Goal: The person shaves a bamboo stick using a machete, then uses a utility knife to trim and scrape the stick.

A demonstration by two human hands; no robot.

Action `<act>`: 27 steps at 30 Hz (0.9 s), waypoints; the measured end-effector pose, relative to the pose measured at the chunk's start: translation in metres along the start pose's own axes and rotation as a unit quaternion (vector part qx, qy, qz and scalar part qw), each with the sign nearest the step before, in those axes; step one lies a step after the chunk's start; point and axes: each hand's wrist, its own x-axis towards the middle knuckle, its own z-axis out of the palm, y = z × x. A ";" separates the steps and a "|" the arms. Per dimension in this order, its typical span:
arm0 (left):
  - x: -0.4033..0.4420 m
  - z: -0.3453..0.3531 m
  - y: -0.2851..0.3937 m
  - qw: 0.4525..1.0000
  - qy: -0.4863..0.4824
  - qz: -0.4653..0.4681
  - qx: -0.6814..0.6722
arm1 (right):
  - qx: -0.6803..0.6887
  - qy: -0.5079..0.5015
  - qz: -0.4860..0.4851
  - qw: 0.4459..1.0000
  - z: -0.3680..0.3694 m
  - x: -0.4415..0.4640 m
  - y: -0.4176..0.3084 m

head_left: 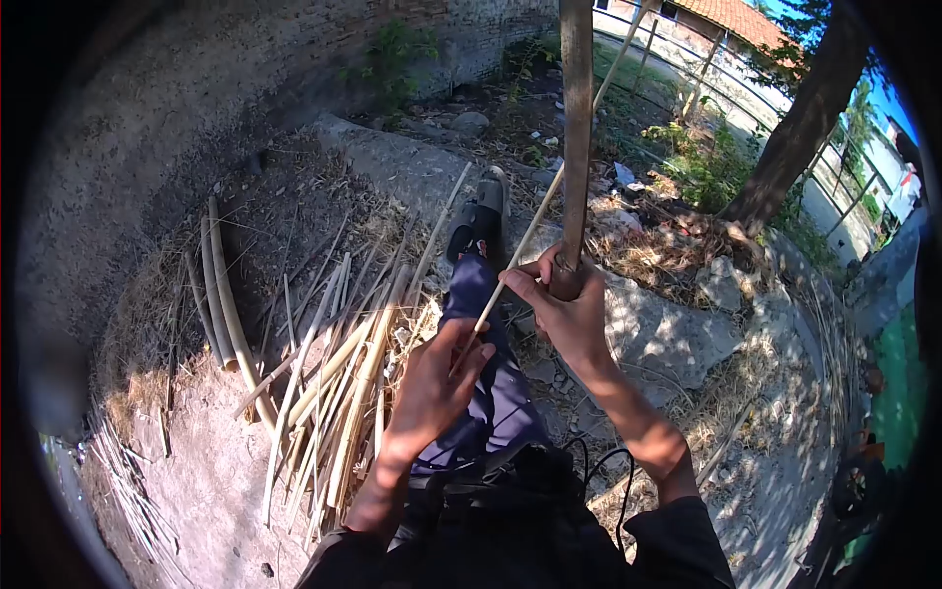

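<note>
A thin pale bamboo strip [535,224] runs slantwise between both hands, its lower end at my left hand [437,383], whose fingers are closed round it. My right hand [564,304] pinches the strip between thumb and fingertips higher up. The same hand is wrapped round the rounded brown lower end of a long dark tool or pole [576,128], which stands nearly upright and runs out of the top of the view. Whether a blade is on it cannot be made out.
Split bamboo strips [363,383] lie in a heap at the left, beside thicker curved pieces [228,304]. My shoe [479,211] rests near a concrete ledge [392,162]. A big stone slab [667,329], a tree trunk [805,128] and a wall [196,108] stand around.
</note>
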 end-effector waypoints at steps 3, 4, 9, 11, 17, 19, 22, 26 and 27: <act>0.014 0.006 -0.007 0.996 -0.021 -0.032 -0.085 | -0.026 0.006 0.008 1.000 -0.003 0.002 0.001; 0.016 0.007 -0.009 0.988 -0.025 -0.037 -0.145 | -0.026 0.007 0.009 1.000 -0.005 0.002 0.001; 0.022 0.002 -0.018 0.970 -0.106 -0.042 -0.213 | 0.006 -0.013 0.009 1.000 -0.012 -0.001 -0.001; 0.025 0.001 -0.019 0.966 -0.140 -0.041 -0.214 | 0.016 -0.023 0.008 1.000 -0.013 -0.003 -0.003; 0.021 0.000 -0.013 0.968 -0.116 -0.047 -0.216 | 0.005 0.009 0.004 1.000 -0.022 0.004 -0.005; 0.017 0.003 -0.022 0.974 -0.094 -0.062 -0.198 | 0.019 0.023 -0.001 1.000 -0.028 0.013 -0.010; 0.015 -0.009 -0.039 0.964 -0.142 -0.093 -0.202 | 0.029 0.026 -0.004 0.999 -0.042 0.024 -0.011; 0.013 0.006 -0.043 0.992 -0.056 -0.008 -0.116 | 0.029 0.038 0.035 0.998 -0.052 0.026 -0.003; 0.014 0.012 -0.041 0.996 -0.014 0.015 -0.085 | -0.006 0.038 -0.003 0.999 -0.054 0.025 0.003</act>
